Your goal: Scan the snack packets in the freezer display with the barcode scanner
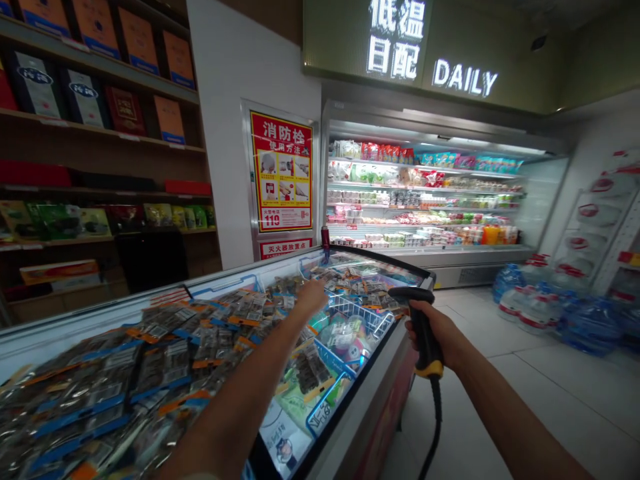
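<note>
Grocery shop is indicated by lit DAILY sign point(465, 78) above stocked chiller point(465, 275), boxed gds point(97, 30) displayed on wall shelving point(110, 65), & pkts point(165, 363) spread over display chest point(367, 407).

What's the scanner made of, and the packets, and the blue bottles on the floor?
The scanner looks like plastic: dull black with a yellow end. The packets seem to be thin plastic film, because they're see-through and glinting. The blue bottles are probably plastic too: see-through and shiny.

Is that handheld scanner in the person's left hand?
No, the right hand grips the handheld scanner, while the left hand is apart from it.
</note>
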Action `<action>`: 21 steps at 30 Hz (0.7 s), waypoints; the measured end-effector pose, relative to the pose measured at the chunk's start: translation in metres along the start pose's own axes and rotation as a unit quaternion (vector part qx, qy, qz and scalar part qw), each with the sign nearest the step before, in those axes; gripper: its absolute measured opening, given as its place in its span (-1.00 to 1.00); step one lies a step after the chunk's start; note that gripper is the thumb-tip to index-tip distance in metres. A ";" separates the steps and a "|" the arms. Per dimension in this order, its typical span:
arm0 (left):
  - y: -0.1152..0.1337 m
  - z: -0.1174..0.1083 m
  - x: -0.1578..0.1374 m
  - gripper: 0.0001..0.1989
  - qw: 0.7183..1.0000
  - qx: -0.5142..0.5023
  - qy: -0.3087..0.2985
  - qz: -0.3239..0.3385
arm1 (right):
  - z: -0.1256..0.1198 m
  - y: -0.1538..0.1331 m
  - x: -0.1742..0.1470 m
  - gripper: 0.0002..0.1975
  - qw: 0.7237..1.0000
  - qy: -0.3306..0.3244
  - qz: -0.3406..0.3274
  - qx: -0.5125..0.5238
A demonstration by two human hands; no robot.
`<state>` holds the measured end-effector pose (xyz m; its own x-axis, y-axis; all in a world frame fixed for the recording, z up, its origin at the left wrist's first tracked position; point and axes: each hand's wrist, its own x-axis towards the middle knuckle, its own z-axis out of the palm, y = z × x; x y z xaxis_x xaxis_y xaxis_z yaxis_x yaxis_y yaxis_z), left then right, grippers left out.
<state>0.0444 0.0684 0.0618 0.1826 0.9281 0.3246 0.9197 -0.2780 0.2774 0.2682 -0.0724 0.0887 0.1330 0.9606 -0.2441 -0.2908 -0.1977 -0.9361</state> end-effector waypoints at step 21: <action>0.040 0.083 0.011 -0.69 0.998 -0.025 -0.035 -0.054 | -0.010 0.013 0.010 -0.79 0.998 -0.035 0.049 0.012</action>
<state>0.1117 0.0880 0.0011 0.1093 0.9679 0.2262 0.9171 -0.1859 0.3526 0.2752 -0.0668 0.0717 0.0357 0.9484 -0.3151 -0.3228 -0.2874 -0.9018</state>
